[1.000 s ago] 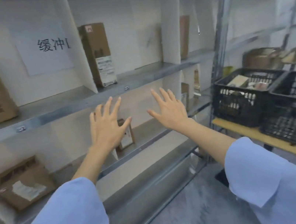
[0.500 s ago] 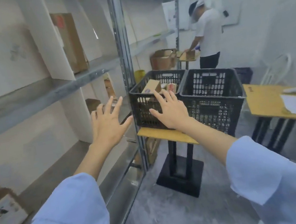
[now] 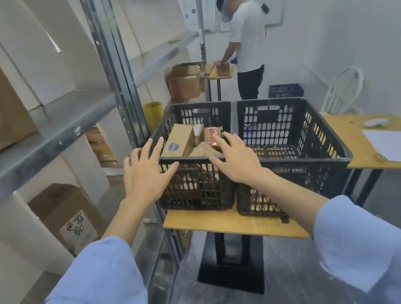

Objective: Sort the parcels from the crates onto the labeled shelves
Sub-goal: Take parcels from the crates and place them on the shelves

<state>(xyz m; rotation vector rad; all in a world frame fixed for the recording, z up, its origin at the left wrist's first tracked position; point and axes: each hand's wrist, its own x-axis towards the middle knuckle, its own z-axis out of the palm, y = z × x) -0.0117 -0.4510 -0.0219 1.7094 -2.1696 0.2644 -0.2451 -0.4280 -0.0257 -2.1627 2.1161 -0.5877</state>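
Turning away from the shelves (image 3: 47,134), we now face the two black crates, which sat far off to the side a moment ago. Our left hand (image 3: 145,173) and right hand (image 3: 237,161) have come much closer to the left crate (image 3: 194,187). They are right at its near rim, but we cannot tell if they touch it. The fingers (image 3: 157,145) of both hands are spread apart and hold nothing. The parcels are inside the left crate: a brown box (image 3: 179,142) leans on its side, and a red pack (image 3: 214,135) lies just beside it, with more brown ones under them. The crate stands on a small tabletop (image 3: 221,223) next to the shelf post, touching the right crate (image 3: 296,136). We cannot tell what is in that one. We think the last drop-off is done and a new pick is starting. Next we should reach down into the left crate, take one parcel, read its label and find the shelf that matches. The brown box on top looks like the easy one to grab first.
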